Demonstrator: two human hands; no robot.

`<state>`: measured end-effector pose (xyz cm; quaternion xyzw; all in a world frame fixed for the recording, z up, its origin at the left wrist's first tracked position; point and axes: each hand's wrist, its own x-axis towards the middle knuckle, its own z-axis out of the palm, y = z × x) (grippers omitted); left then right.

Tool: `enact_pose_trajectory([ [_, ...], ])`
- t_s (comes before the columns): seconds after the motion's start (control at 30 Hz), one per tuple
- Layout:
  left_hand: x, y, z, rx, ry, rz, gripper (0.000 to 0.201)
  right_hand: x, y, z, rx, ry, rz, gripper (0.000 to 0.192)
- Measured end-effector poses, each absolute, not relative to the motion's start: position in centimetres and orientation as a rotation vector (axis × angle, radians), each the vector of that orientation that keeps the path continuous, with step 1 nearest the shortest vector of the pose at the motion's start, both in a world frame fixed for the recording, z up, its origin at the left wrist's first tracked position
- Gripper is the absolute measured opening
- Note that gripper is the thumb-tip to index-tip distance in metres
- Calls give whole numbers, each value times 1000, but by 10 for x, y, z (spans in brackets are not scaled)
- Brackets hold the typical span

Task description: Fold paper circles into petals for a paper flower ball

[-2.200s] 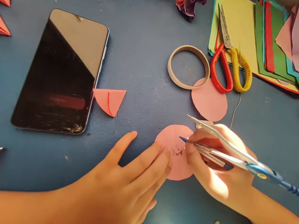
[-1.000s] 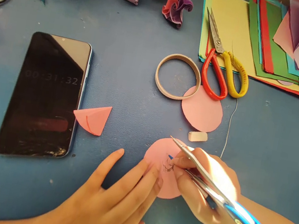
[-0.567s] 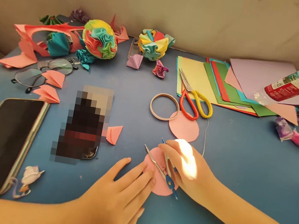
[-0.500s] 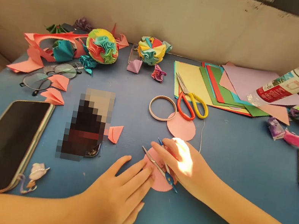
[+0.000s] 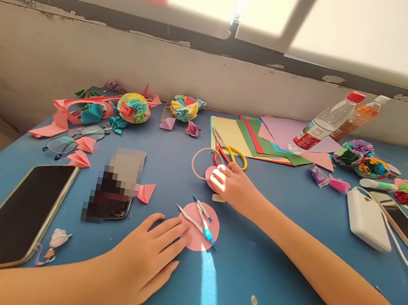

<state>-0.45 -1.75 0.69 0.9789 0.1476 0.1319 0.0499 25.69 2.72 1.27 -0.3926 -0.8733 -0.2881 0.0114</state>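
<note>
My left hand (image 5: 152, 256) lies flat on the blue table, fingers spread, its fingertips on the left edge of a pink paper circle (image 5: 198, 243). On that circle rests a pair of compasses (image 5: 192, 218) with a blue head, its legs apart. Farther back, my right hand (image 5: 237, 186) has curled fingers at the right side of a thin roll of tape (image 5: 193, 165), which looks slightly tilted up. A second pink circle (image 5: 209, 184) is partly hidden under those fingers. Just behind are scissors (image 5: 238, 157) with red and yellow handles. A small pale piece (image 5: 218, 197) lies below the hand.
Coloured paper sheets (image 5: 224, 127) lie at the back, with a leaning water bottle (image 5: 321, 126). Paper balls (image 5: 134, 107), glasses (image 5: 62, 145) and a phone (image 5: 16, 219) are at left. A white power bank (image 5: 367, 221) with a cable stands at right.
My right hand has let go of the compasses, leaving them on the pink circle, and has moved back to the tape roll. My left hand stays on the circle. The view has tilted up.
</note>
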Motion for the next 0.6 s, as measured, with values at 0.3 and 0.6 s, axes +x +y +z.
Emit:
enact_pose_trajectory([
  [0.3, -1, -20, 5, 2949, 494, 475, 39, 424, -51, 32, -2089, -2147, -897, 16],
  [0.6, -1, -20, 4, 2925, 506, 490, 38, 551, -94, 43, -2578, -1679, -768, 28],
])
